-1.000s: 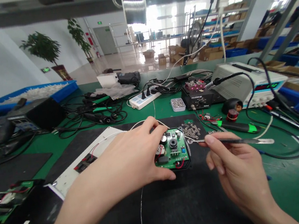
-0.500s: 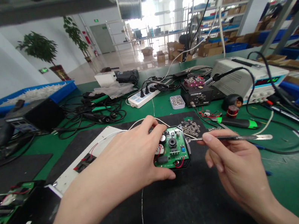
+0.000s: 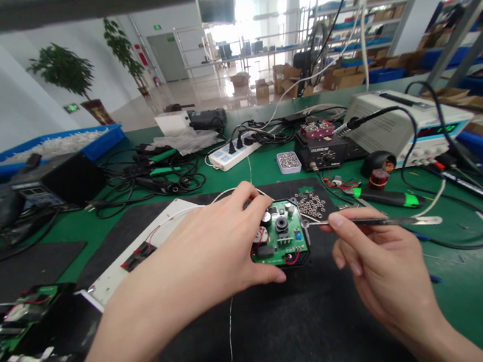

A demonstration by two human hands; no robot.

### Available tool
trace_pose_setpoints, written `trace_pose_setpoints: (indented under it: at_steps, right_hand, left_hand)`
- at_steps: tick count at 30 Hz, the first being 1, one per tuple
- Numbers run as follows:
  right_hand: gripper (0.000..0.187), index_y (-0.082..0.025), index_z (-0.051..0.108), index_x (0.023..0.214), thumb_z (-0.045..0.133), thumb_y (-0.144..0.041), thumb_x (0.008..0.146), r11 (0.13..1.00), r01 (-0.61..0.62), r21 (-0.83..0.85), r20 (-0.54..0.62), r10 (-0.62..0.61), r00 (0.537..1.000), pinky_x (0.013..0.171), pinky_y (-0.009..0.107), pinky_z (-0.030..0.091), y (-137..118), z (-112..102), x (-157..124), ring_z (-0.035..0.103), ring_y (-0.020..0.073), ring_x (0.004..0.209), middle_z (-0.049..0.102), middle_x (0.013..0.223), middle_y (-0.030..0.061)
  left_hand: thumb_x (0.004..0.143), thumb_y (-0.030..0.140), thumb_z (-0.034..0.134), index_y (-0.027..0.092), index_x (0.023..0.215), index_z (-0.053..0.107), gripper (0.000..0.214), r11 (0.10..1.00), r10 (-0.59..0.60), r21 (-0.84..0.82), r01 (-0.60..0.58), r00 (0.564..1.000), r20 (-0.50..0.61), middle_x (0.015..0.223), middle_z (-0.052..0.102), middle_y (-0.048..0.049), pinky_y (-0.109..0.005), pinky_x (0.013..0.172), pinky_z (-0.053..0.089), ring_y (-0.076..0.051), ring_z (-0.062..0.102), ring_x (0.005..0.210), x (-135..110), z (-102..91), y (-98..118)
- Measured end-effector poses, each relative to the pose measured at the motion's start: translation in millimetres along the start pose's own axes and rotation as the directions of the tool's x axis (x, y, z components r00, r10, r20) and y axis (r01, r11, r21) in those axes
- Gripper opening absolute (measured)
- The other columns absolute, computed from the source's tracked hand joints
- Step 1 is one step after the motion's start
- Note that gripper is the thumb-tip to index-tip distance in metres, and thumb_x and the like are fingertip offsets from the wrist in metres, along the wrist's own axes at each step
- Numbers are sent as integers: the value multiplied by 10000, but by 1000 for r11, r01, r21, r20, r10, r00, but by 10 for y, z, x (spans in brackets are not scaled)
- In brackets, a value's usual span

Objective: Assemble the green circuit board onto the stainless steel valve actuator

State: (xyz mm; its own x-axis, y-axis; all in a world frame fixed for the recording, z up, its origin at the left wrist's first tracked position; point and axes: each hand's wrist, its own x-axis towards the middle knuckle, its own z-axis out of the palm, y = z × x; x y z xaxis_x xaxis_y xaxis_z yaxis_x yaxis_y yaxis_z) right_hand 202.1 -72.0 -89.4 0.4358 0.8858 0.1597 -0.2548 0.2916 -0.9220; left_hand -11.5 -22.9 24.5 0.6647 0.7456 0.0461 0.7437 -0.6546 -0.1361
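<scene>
My left hand [image 3: 237,240] grips a green circuit board [image 3: 279,242] set in a black housing, fingers over its far edge and thumb at its near edge. Several small parts, a black round piece and red and black wires show on the board. In my right hand [image 3: 380,263] is a pair of tweezers [image 3: 387,221], held between thumb and fingers. A small clear piece [image 3: 306,225] is at the tweezers' tips, beside the board's right edge; whether it touches the housing I cannot tell. Small metal rings [image 3: 313,205] lie just behind the tips.
A white panel [image 3: 118,251] lies under my left forearm on the black mat [image 3: 303,325]. Behind are a power strip [image 3: 232,153], a tub of small metal parts [image 3: 289,162], a soldering station [image 3: 323,155] and a power supply [image 3: 403,123]. A green-and-black tool [image 3: 388,198] lies right.
The view has shifted slightly, so the scene sits a little further right and higher. Both hands keep their holds, with the tweezers' tips still beside the board's right edge.
</scene>
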Motion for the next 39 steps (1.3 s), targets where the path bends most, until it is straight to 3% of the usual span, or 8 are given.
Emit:
trace_pose_setpoints:
  at_steps: [17,21,25,29,34,36,39]
  right_hand:
    - [230,-208,832,936,977,-369,857,999,-18,26,19,18,1000,456,212,444,-25,16,3,491,81,427,440,464,-109]
    - [282,-176,831,889,1002,-386,812,996,-72,46,75,68,995,447,196,450,-132,51,92,392,36,394,489,489,-95]
    - [284,-184,836,870,1004,-406,816,994,-107,-6,224,106,969,446,191,432,-292,167,263,397,26,408,567,562,-65]
    - [244,-207,841,887,976,-408,865,994,-99,-34,353,105,930,458,192,406,-370,315,385,415,28,430,638,608,-40]
    - [228,-217,841,875,980,-397,862,990,-137,13,337,125,933,470,190,421,-349,304,343,432,31,421,616,569,-44]
    - [235,-214,842,877,978,-405,865,989,-149,-12,322,145,936,455,185,401,-346,241,301,460,39,421,599,556,-43]
    - [240,-221,840,898,964,-426,882,988,-139,-61,310,151,939,442,188,388,-360,153,249,493,59,419,570,527,-49]
  left_hand:
    - [781,693,949,232,1479,618,900,999,-6,-53,6,1000,6,1531,632,-113,-412,699,567,-323,778,909,3,40,-52]
    - [837,607,934,268,1613,513,945,973,-14,-228,19,1000,24,1635,563,-108,-452,902,607,-372,763,1147,22,101,-99]
    - [869,510,899,283,1669,436,952,887,-1,-461,16,999,34,1678,531,-94,-477,1159,542,-374,664,1380,72,177,-186]
    - [821,445,917,288,1617,491,916,772,3,-635,32,999,53,1629,561,-90,-478,1200,534,-355,656,1386,113,268,-251]
    - [807,352,934,299,1644,433,977,540,-150,-842,17,986,-77,1687,489,-114,-509,1281,488,-351,551,1517,33,481,-130]
    - [833,304,912,308,1649,408,960,364,-223,-931,28,973,-57,1717,454,-130,-524,1255,523,-354,541,1533,-36,555,-17]
    - [890,360,893,323,1625,417,875,-3,-255,-998,59,965,57,1700,483,-150,-500,1089,649,-352,625,1453,-126,634,157]
